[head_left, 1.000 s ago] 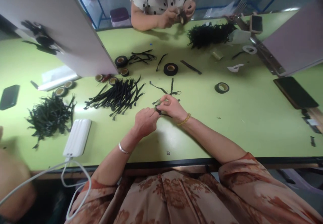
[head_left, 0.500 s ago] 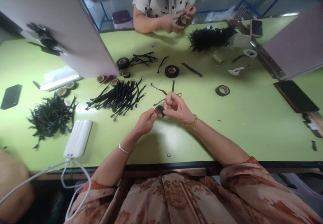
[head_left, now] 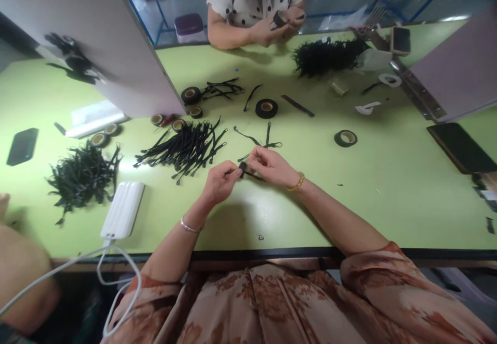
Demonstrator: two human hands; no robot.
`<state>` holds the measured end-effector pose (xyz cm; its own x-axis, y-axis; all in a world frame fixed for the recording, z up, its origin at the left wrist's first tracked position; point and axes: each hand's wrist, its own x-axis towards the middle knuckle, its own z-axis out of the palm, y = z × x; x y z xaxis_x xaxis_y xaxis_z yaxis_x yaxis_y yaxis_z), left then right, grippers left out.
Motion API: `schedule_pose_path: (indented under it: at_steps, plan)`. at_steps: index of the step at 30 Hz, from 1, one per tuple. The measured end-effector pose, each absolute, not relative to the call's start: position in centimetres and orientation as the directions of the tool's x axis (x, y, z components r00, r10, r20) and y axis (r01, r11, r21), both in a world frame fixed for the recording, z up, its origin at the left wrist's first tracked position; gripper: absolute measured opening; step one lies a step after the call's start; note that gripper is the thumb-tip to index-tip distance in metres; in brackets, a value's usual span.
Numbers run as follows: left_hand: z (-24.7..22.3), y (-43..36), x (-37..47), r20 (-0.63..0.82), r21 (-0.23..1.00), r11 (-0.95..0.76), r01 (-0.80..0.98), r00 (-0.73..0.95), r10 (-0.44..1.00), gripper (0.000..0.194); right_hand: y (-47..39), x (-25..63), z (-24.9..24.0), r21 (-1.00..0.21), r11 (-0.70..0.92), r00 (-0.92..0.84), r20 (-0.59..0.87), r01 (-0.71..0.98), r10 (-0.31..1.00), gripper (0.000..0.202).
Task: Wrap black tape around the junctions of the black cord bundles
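Above the near middle of the green table, my left hand (head_left: 220, 181) is closed, pinching a short black cable (head_left: 255, 177) whose end sticks out to the right beneath my other hand. Close by, my right hand (head_left: 272, 167) is closed too, its fingertips pinched at the black tape (head_left: 243, 168) between the hands. Fingers hide much of that tape, and its roll shape does not show clearly. Just beyond my fingers lie a few loose black cables (head_left: 268, 134). To the left is a heap of similar black cables (head_left: 186, 147).
A white power bank (head_left: 122, 209) with a cord lies at left, near another black cable pile (head_left: 83, 178). Tape rolls (head_left: 266, 108) (head_left: 345, 138) lie beyond my hands. A co-worker (head_left: 258, 23) opposite holds a tape roll. Partitions (head_left: 128, 49) stand at both sides; a dark phone (head_left: 462, 147) lies right.
The tape roll, seen open-side up between my hands before, now shows only as a small dark shape. A cable end now sticks out to the right. My right hand has shifted slightly.
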<state>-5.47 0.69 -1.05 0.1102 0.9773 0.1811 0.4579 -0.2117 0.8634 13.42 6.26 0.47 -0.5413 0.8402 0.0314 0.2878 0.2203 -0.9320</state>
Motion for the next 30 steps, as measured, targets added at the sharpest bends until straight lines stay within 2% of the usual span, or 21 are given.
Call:
schedule_pose_path:
  at_steps: [4, 8, 11, 15, 20, 23, 25, 27, 30]
  plan:
    - [-1.3, 0.6, -5.1, 0.356, 0.592, -0.459, 0.662, 0.296, 0.886, 0.03, 6.1, 13.3, 0.8, -0.952, 0.024, -0.599, -0.172, 0.306, 0.782, 0.026]
    - [-1.3, 0.5, -4.8, 0.387, 0.305, -0.55, 0.778, 0.426, 0.818, 0.033, 5.7, 12.6, 0.3, -0.953, -0.145, -0.53, -0.271, 0.266, 0.804, 0.028]
    - [-1.3, 0.3, -4.7, 0.348, 0.233, -0.526, 0.818, 0.435, 0.831, 0.031, 5.5, 12.0, -0.8, -0.967, -0.234, -0.425, -0.253, 0.099, 0.869, 0.03]
    - [-1.7, 0.1, -4.2, 0.252, 0.229, -0.467, 0.854, 0.411, 0.876, 0.027, 5.5, 11.6, -1.7, -0.958, -0.258, -0.307, -0.21, -0.125, 0.928, 0.04]
    - [-1.8, 0.0, -3.7, 0.157, 0.333, -0.376, 0.865, 0.343, 0.926, 0.024, 5.2, 11.4, -1.1, -0.935, -0.217, -0.254, -0.145, -0.282, 0.956, 0.053]
    - [-1.5, 0.1, -3.7, 0.096, 0.455, -0.291, 0.842, 0.278, 0.956, 0.023, 5.1, 11.8, -0.3, -0.935, -0.146, -0.268, -0.057, -0.322, 0.962, 0.055]
    - [-1.4, 0.1, -3.8, 0.044, 0.58, -0.204, 0.789, 0.22, 0.975, 0.026, 5.2, 12.3, 0.2, -0.947, -0.074, -0.315, 0.03, -0.314, 0.949, 0.054]
    - [-1.5, 0.1, -3.9, -0.016, 0.757, -0.096, 0.647, 0.166, 0.986, 0.032, 5.4, 13.0, 0.7, -0.965, 0.027, -0.409, 0.135, -0.26, 0.903, 0.048]
    - [-1.9, 0.4, -4.1, -0.134, 0.96, 0.091, 0.264, 0.151, 0.979, 0.037, 5.6, 13.9, 1.4, -0.961, 0.253, -0.563, 0.273, -0.116, 0.78, 0.034]
